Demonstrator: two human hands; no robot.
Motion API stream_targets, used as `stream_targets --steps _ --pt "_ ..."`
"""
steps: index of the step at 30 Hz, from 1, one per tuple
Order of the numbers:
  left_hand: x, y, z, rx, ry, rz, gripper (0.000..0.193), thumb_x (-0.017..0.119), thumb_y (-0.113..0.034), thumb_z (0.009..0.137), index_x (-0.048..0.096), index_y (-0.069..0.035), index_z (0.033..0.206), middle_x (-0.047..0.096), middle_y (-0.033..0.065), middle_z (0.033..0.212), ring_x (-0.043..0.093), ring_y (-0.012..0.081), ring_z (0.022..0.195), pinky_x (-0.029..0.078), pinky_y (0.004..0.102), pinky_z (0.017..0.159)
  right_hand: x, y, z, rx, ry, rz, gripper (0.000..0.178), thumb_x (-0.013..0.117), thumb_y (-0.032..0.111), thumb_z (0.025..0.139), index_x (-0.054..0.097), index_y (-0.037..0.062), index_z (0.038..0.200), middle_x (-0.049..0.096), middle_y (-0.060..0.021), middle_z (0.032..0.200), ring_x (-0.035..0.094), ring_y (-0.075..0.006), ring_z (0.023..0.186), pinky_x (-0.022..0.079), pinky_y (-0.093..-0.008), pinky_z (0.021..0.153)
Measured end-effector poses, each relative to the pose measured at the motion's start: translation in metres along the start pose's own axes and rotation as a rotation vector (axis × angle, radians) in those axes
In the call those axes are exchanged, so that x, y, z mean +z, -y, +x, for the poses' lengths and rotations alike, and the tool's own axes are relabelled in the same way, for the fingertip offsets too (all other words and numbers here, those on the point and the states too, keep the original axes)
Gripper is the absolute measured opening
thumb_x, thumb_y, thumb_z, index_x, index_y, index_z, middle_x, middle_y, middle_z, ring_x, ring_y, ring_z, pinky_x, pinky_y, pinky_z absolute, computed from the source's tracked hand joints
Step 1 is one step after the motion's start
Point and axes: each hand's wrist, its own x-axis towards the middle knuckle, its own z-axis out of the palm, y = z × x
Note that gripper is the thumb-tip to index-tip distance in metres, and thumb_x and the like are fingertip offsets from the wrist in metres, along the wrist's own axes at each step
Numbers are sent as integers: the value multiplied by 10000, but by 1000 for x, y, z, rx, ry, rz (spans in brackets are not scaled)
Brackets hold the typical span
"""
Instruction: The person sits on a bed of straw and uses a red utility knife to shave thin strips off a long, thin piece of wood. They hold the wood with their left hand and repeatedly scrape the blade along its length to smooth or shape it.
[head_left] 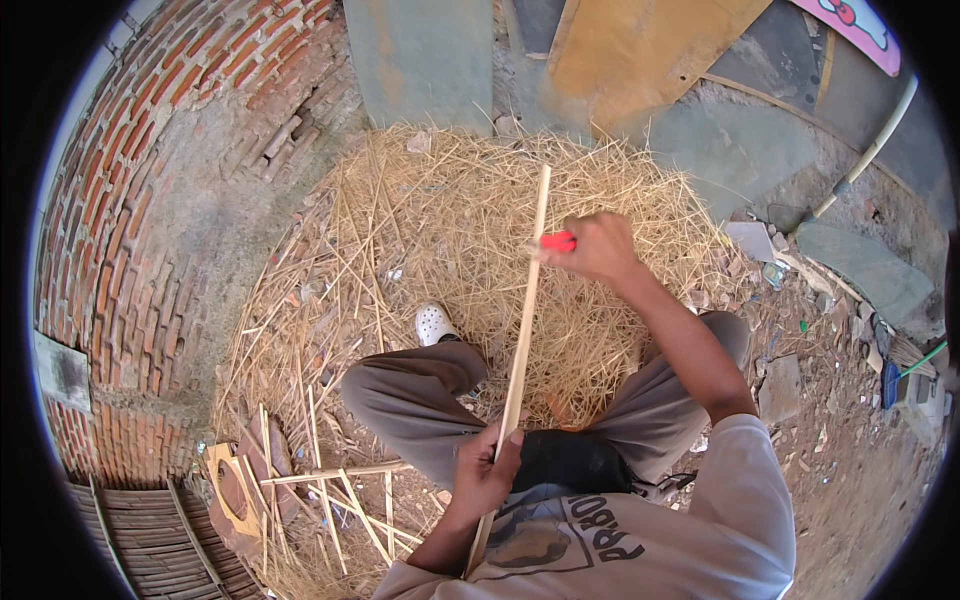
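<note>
A long pale bamboo strip (527,300) runs from my lap up and away over a heap of shavings. My left hand (485,470) grips its lower part close to my body. My right hand (600,245) is closed around a red-handled tool (556,241), likely a knife, pressed against the strip near its upper third. The blade itself is too small to make out. My legs in grey trousers (420,385) spread to both sides, with one white clog (433,323) showing beside the strip.
A big pile of straw-like bamboo shavings (440,220) covers the ground ahead. A brick wall (150,180) curves on the left. Cut bamboo sticks (335,490) lie at lower left. Boards (640,50) lean at the back; rubble and a pipe (870,150) are on the right.
</note>
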Motion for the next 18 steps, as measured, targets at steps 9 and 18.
stream_targets --steps 9,18 --pt "-2 4 -9 -25 87 -17 306 525 -115 1003 578 -59 1298 419 -105 644 353 -20 545 252 176 484 -10 -55 33 385 157 -16 854 405 901 730 650 91 615 559 -80 516 615 -232 547 454 -390 493" --pt "-10 -3 1 -41 68 -119 302 522 -144 1003 577 -47 1284 461 -40 551 393 19 431 311 190 409 -43 -45 8 489 77 234 826 396 830 813 645 70 608 553 -90 503 611 -250 531 488 -422 549"
